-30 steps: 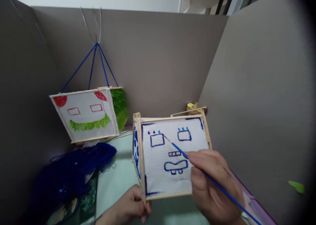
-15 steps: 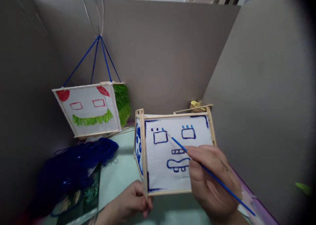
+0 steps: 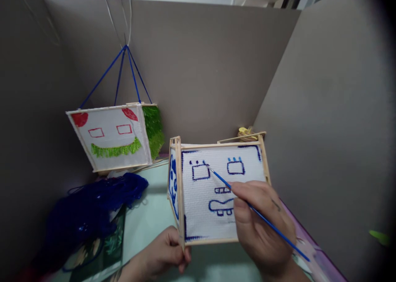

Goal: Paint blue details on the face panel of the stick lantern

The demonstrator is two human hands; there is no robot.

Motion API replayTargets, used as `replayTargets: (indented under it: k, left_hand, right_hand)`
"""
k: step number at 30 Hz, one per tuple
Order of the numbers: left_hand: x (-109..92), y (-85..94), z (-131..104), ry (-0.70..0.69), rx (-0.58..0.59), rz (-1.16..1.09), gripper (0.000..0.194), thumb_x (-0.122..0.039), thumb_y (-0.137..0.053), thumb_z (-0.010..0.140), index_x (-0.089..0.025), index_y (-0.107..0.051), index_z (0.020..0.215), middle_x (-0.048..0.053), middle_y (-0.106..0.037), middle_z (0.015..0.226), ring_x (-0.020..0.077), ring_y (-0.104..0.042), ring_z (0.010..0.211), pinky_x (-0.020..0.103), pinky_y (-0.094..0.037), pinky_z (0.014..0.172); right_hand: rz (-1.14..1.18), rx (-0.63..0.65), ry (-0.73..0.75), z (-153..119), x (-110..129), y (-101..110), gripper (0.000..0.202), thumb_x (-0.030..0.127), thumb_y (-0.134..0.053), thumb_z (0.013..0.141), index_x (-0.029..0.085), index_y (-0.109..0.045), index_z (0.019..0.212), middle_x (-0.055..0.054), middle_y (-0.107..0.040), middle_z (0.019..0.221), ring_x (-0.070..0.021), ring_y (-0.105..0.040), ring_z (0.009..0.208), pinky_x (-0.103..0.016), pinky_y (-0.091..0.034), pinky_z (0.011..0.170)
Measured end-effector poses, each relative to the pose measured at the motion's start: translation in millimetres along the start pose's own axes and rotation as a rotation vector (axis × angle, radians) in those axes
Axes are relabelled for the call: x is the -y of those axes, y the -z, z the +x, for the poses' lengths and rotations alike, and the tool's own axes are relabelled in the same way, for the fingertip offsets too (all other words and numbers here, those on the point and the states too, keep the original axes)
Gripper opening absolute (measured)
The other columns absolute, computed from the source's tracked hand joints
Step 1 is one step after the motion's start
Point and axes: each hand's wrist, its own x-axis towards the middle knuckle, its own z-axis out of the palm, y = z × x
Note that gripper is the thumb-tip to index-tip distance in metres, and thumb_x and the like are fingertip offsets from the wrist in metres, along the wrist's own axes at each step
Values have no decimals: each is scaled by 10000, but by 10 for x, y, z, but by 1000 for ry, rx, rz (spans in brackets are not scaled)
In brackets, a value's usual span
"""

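Observation:
A box-shaped lantern [image 3: 204,228] with a thin wooden stick frame and white cloth sides is held tilted in front of me. Its front bears a blue painted face with square eyes, short lashes and a toothed mouth. My left hand [image 3: 171,249] is closed on the lower left corner of the frame. Between the thumb and fingers of my right hand [image 3: 262,228] is a slim blue paintbrush [image 3: 275,229]. The brush tip is at the upper right corner of the left eye, touching or just off the cloth; I cannot tell which. My right hand hides the face's lower right part.
Another lantern [image 3: 108,158], with red and green decoration, hangs by blue cords at the left. Below it, a heap of blue yarn [image 3: 89,207] lies over a dark green printed item [image 3: 114,240] on the pale green table [image 3: 139,224]. Grey partitions [image 3: 210,67] enclose the space.
The brush and my right hand have shifted slightly left and down, the tip moving from the last lash to the eye's corner. My left hand and the lantern stay nearly still.

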Motion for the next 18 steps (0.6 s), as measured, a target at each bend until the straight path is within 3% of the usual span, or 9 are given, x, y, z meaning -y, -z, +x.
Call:
replayTargets:
  k: [18]
  left_hand:
    - [-2,10,5,-11,1,2,426,-533,-774,600,-109,-741,634,4,-488,394,54,-376,367,213,-188,426]
  right_hand:
    - [8,-21,-23,17,-16,-25,295,63,-569,797,190,-620,1058,-40,-666,923,-179,-606,855,-339,-500,751]
